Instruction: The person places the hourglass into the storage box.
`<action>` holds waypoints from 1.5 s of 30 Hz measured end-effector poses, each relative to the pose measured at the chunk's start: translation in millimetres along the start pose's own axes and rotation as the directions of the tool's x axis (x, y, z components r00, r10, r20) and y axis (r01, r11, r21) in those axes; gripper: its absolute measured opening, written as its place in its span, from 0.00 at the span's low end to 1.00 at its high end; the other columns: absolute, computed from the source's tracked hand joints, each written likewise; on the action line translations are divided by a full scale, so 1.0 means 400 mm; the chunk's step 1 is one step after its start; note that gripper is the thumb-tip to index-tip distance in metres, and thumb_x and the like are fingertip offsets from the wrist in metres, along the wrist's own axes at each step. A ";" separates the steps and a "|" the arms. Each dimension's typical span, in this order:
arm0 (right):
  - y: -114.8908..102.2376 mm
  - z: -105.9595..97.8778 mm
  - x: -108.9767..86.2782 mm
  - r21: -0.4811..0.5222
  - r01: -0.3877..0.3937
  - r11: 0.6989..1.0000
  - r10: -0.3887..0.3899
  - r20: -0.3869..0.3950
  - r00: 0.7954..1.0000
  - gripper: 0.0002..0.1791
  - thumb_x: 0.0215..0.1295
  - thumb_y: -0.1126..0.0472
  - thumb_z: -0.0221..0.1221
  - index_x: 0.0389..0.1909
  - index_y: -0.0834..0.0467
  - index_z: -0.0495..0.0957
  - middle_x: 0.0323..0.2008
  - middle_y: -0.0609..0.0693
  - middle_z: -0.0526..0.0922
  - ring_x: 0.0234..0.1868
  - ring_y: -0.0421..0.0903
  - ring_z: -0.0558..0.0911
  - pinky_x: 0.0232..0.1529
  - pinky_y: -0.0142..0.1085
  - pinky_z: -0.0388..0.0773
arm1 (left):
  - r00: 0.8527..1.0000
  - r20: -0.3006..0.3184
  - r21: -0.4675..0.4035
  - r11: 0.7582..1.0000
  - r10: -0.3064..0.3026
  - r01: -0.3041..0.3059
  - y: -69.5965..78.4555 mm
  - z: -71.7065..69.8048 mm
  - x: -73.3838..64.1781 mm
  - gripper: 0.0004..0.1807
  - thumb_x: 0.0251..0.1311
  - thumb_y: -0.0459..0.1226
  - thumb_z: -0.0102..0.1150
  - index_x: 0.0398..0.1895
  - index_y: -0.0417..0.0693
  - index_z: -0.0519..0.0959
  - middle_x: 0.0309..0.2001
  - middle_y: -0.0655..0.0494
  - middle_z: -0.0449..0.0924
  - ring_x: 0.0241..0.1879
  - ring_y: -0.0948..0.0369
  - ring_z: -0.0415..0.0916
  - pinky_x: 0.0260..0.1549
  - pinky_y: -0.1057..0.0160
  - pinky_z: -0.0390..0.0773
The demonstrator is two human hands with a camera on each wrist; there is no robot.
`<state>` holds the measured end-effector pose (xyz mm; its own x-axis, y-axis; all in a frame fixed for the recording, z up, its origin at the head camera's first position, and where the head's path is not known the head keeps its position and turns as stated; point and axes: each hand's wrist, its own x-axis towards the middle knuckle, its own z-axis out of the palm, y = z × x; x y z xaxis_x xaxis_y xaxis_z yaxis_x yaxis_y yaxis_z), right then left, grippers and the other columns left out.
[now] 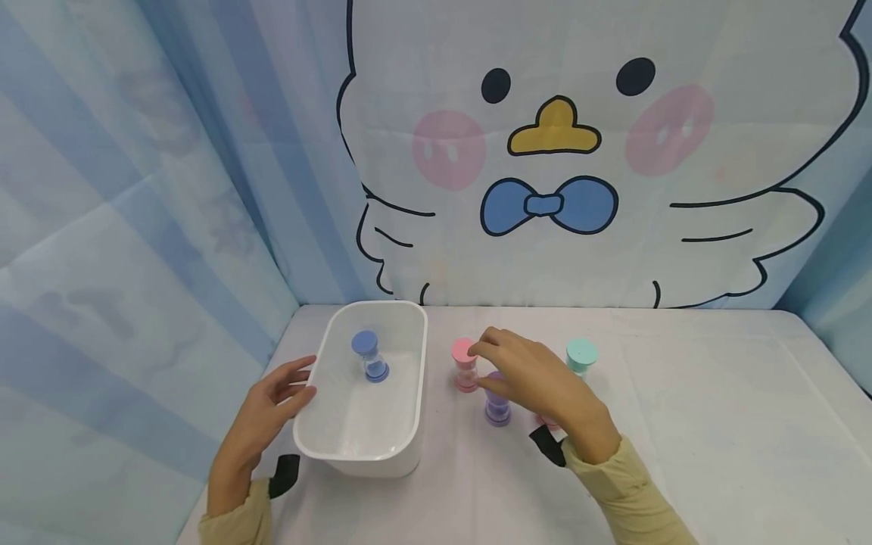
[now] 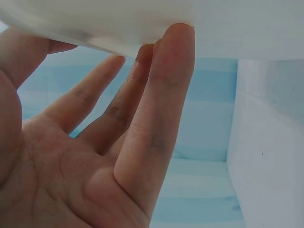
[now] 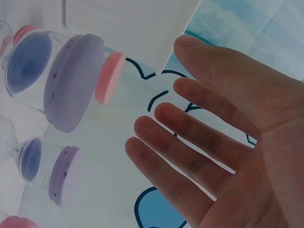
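A white plastic bin (image 1: 361, 443) holds one blue sand timer (image 1: 370, 356), standing upright on its floor. At the bin's left side my left hand (image 1: 262, 412) touches the wall near the rim; the left wrist view shows its fairly straight fingers (image 2: 154, 104) against the plastic. My right hand (image 1: 534, 375) hovers with spread, relaxed fingers and nothing between them. Its fingertips are right by the top of a pink sand timer (image 1: 465, 371). Below them stands a purple sand timer (image 1: 497, 412), partly covered by the hand. Purple caps (image 3: 73, 83) also show in the right wrist view.
A teal sand timer (image 1: 582, 354) stands behind my right hand. Another pinkish-red sand timer (image 1: 549, 422) is mostly hidden under the right wrist. The white tabletop (image 1: 736, 424) extends to the right. A curtain with a cartoon bird (image 1: 555, 265) hangs along the back edge.
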<state>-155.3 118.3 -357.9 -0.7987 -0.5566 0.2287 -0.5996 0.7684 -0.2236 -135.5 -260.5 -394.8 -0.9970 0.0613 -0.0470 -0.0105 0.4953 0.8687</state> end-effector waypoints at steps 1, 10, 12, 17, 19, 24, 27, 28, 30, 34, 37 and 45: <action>0.002 0.002 -0.002 -0.001 -0.001 1.000 0.001 0.001 1.000 0.23 0.54 0.57 0.74 0.51 0.57 0.82 0.44 0.48 0.81 0.44 0.43 0.81 0.44 0.36 0.82 | 1.000 -0.001 0.000 1.000 0.001 -0.001 -0.001 0.000 0.000 0.31 0.69 0.44 0.58 0.73 0.46 0.64 0.64 0.38 0.72 0.60 0.42 0.74 0.52 0.48 0.81; 0.013 0.022 -0.021 0.029 -0.035 0.999 0.034 0.035 0.999 0.23 0.56 0.55 0.72 0.53 0.54 0.82 0.45 0.46 0.81 0.43 0.42 0.80 0.44 0.35 0.82 | 1.000 0.003 -0.011 1.000 0.004 -0.004 -0.006 -0.002 0.001 0.31 0.69 0.44 0.58 0.73 0.46 0.64 0.64 0.38 0.72 0.60 0.43 0.74 0.51 0.48 0.81; 0.015 0.026 -0.024 0.040 -0.045 0.998 0.043 0.043 0.998 0.23 0.56 0.55 0.72 0.53 0.53 0.82 0.45 0.46 0.81 0.44 0.41 0.80 0.44 0.35 0.82 | 1.000 0.003 -0.014 1.000 0.002 -0.002 -0.005 -0.002 0.002 0.31 0.69 0.44 0.58 0.73 0.46 0.64 0.64 0.38 0.72 0.60 0.44 0.74 0.51 0.49 0.81; 0.016 0.036 -0.027 0.048 -0.076 0.996 0.073 0.073 0.995 0.20 0.57 0.57 0.72 0.51 0.54 0.83 0.45 0.47 0.81 0.44 0.42 0.80 0.45 0.37 0.82 | 1.000 0.004 -0.024 1.000 0.002 -0.002 -0.003 -0.003 0.002 0.31 0.69 0.43 0.59 0.72 0.47 0.65 0.63 0.39 0.73 0.59 0.45 0.75 0.49 0.53 0.82; 0.014 0.039 -0.029 0.047 -0.091 0.995 0.086 0.095 0.992 0.20 0.56 0.58 0.72 0.50 0.55 0.83 0.46 0.48 0.81 0.44 0.43 0.80 0.45 0.38 0.82 | 1.000 0.006 -0.027 1.000 0.003 -0.003 -0.003 -0.004 0.001 0.31 0.69 0.43 0.59 0.72 0.47 0.65 0.63 0.39 0.73 0.58 0.45 0.76 0.48 0.56 0.83; 0.013 0.043 -0.031 0.051 -0.101 0.994 0.095 0.116 0.989 0.21 0.54 0.60 0.73 0.49 0.57 0.83 0.46 0.49 0.81 0.46 0.45 0.80 0.47 0.40 0.82 | 1.000 0.007 -0.027 1.000 0.003 -0.003 -0.004 -0.006 0.000 0.31 0.69 0.43 0.59 0.72 0.47 0.65 0.63 0.39 0.73 0.58 0.46 0.76 0.47 0.57 0.83; 0.016 0.046 -0.032 0.047 -0.093 0.995 0.087 0.117 0.989 0.20 0.52 0.61 0.74 0.48 0.58 0.83 0.44 0.49 0.81 0.45 0.45 0.80 0.46 0.40 0.82 | 1.000 0.006 -0.023 1.000 0.003 -0.003 -0.006 -0.006 0.001 0.31 0.69 0.43 0.59 0.73 0.47 0.65 0.63 0.39 0.73 0.58 0.46 0.76 0.49 0.53 0.83; 0.017 0.047 -0.031 0.043 -0.090 0.995 0.084 0.118 0.989 0.20 0.52 0.61 0.74 0.47 0.58 0.84 0.43 0.48 0.81 0.45 0.45 0.80 0.46 0.40 0.82 | 1.000 0.006 -0.022 1.000 0.004 -0.003 -0.006 -0.006 0.001 0.31 0.69 0.43 0.59 0.73 0.47 0.65 0.63 0.39 0.73 0.59 0.46 0.76 0.49 0.52 0.82; 0.019 0.048 -0.030 0.043 -0.086 0.995 0.080 0.120 0.990 0.19 0.51 0.61 0.75 0.45 0.58 0.84 0.42 0.48 0.81 0.44 0.44 0.80 0.46 0.39 0.81 | 1.000 0.005 -0.023 1.000 0.002 -0.002 -0.007 -0.006 0.003 0.31 0.69 0.44 0.59 0.72 0.48 0.65 0.63 0.40 0.73 0.59 0.46 0.75 0.50 0.51 0.82; 0.022 0.051 -0.030 0.056 -0.085 0.995 0.078 0.119 0.990 0.18 0.51 0.62 0.75 0.44 0.57 0.85 0.41 0.47 0.81 0.44 0.44 0.81 0.46 0.40 0.81 | 1.000 0.004 -0.022 1.000 0.004 -0.004 -0.008 -0.005 0.004 0.31 0.69 0.43 0.59 0.72 0.48 0.65 0.63 0.40 0.73 0.59 0.46 0.75 0.50 0.51 0.82; 0.024 0.053 -0.031 0.076 -0.085 0.993 0.076 0.114 0.991 0.18 0.51 0.62 0.74 0.44 0.58 0.85 0.40 0.46 0.81 0.42 0.43 0.80 0.45 0.38 0.81 | 1.000 0.004 -0.019 1.000 0.007 -0.007 -0.009 -0.006 0.003 0.31 0.69 0.43 0.59 0.72 0.48 0.65 0.63 0.39 0.73 0.58 0.46 0.76 0.49 0.52 0.82; 0.029 0.055 -0.031 0.085 -0.068 0.994 0.058 0.110 0.992 0.18 0.51 0.62 0.74 0.45 0.58 0.86 0.36 0.44 0.79 0.37 0.40 0.78 0.40 0.35 0.79 | 1.000 0.006 -0.021 1.000 0.008 -0.008 -0.009 -0.004 0.005 0.31 0.69 0.44 0.59 0.72 0.47 0.65 0.63 0.39 0.73 0.58 0.46 0.76 0.49 0.52 0.83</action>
<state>-153.4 127.1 -384.1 -0.8329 -0.5425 0.1097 -0.5465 0.7748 -0.3179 -137.7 -263.5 -397.4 -0.9966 0.0706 -0.0426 -0.0038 0.4767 0.8791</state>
